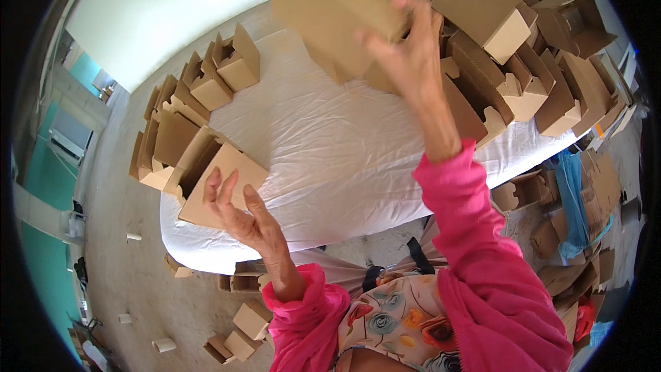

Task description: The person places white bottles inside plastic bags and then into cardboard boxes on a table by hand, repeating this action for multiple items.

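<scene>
Right arm: your right forearm [439, 127], in a pink sleeve [451, 189], extends up and away from you over the desk [303, 145], which is covered with a white cloth.
Right hand: your right hand [412, 62] is raised at the upper middle of the view, slightly blurred, with the thumb toward the left and the other digits above it.
Right fingers: clamped on the right-hand end of the held box [327, 7].
Held box: brown cardboard, blurred, above the far part of the desk; its body extends up and to the left of your right fingers, and its upper edge leaves the view.
Left arm: your left forearm [284, 275] is short in view and angles up and to the left from its pink cuff.
Left hand: your left hand [253, 224] is at the near left edge of the desk, digits pointing up and to the left.
Left fingers: spread apart, with nothing gripped between them.
Near-left box: this open cardboard box [241, 165] is directly behind your left fingers; you cannot tell from this view whether they touch it.
Left row: open boxes [212, 93] line the desk's left side.
Right cluster: more open boxes [475, 0] crowd the desk's right side, beside your right wrist.
</scene>
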A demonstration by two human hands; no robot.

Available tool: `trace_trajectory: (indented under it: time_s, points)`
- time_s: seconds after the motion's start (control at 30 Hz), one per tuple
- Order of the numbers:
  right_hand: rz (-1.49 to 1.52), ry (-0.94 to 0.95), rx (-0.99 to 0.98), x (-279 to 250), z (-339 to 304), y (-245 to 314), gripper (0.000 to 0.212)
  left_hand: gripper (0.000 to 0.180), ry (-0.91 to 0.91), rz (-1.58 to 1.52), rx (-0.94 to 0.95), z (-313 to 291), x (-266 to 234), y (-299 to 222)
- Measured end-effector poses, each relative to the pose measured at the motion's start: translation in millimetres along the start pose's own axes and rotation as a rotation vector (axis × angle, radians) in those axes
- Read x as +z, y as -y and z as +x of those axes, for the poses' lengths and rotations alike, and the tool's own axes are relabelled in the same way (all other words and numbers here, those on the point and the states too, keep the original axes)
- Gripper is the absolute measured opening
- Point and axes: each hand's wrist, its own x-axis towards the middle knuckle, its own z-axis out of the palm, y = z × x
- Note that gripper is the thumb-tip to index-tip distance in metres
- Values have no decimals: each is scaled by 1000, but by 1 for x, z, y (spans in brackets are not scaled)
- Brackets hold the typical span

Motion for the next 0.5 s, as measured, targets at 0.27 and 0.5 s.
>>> trace_trajectory:
  time_s: [0.27,0.5]
  points:
    - [-684,-20,268,20,105,-93,79,49,102,718,77,14,-47,39]
    - [-779,-35,112,17,114,-110,79,75,248,906,-4,20,-66,63]
